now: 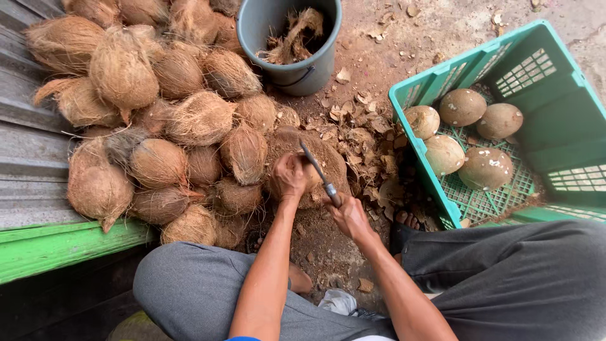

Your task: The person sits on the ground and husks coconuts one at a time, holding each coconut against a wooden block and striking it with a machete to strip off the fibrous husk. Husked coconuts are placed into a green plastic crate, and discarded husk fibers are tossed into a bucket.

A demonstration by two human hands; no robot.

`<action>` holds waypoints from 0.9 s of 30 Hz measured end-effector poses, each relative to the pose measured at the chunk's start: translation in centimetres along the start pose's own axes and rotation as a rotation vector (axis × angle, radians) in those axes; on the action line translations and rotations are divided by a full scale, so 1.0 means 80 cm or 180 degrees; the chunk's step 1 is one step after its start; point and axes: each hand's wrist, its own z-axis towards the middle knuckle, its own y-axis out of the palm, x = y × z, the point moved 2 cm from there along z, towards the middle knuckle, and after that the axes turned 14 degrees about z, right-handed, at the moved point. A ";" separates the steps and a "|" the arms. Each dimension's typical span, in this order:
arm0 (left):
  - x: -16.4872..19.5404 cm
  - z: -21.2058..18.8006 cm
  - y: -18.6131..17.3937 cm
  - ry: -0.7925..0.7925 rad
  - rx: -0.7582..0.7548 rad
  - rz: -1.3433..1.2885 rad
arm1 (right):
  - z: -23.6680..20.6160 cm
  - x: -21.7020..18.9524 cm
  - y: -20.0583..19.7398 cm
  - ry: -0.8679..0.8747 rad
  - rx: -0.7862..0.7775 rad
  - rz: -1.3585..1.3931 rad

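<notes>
Coconut (302, 172) sits at the middle of the scene, low on the dirt between the person's knees, brown and partly covered by the left hand (289, 177), whose fingers are clenched round its top. Just right of the coconut the right hand (349, 218) is wrapped tight on the handle of a knife (320, 175), its narrow blade slanting up and left across the coconut's face.

Left of the coconut lies a heap of husked coconuts (158, 107), hairy and tan, piled against a grey ribbed sheet (28, 142) with a green painted board (63, 246) along its lower edge. Beyond the coconut stands a grey bucket (291, 41) holding strips of husk fibre. Right of the coconut, shell chips (363, 136) are scattered thickly over the ground — flat, pale-brown flakes reaching up to a green plastic crate (555, 120). Inside that crate rest five peeled coconuts (464, 136), smooth and greyish with pale patches, on its latticed floor.

Ground (435, 28) here is bare packed earth, reddish-brown, littered with more flakes toward the far edge — no flooring shows. Grey trousers (505, 278) cover both bent legs nearer than the coconut, and toes (409, 220) show beside the crate's near corner.
</notes>
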 end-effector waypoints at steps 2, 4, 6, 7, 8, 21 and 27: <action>0.004 0.002 -0.003 0.0458 0.0234 -0.0268 | -0.006 -0.001 -0.007 0.0203 -0.0117 0.0245; 0.006 0.001 0.000 0.0644 0.0166 -0.0230 | -0.018 -0.007 -0.010 -0.0242 0.0208 0.0275; 0.003 -0.001 0.003 0.0495 -0.0043 0.0163 | -0.021 -0.011 -0.009 -0.0657 0.0458 0.0543; 0.001 -0.002 0.005 0.0441 -0.0078 0.0084 | -0.025 -0.009 -0.005 -0.0654 0.0524 0.0809; 0.000 -0.003 0.006 0.0373 -0.0153 0.0024 | -0.028 -0.004 -0.003 -0.0598 0.0599 0.1080; 0.005 -0.001 -0.011 -0.0303 0.0165 -0.0462 | -0.019 -0.012 -0.007 -0.0490 0.0481 0.0906; -0.002 -0.005 0.012 -0.1651 -0.0365 -0.0502 | -0.032 -0.004 0.006 -0.0257 0.0502 0.0544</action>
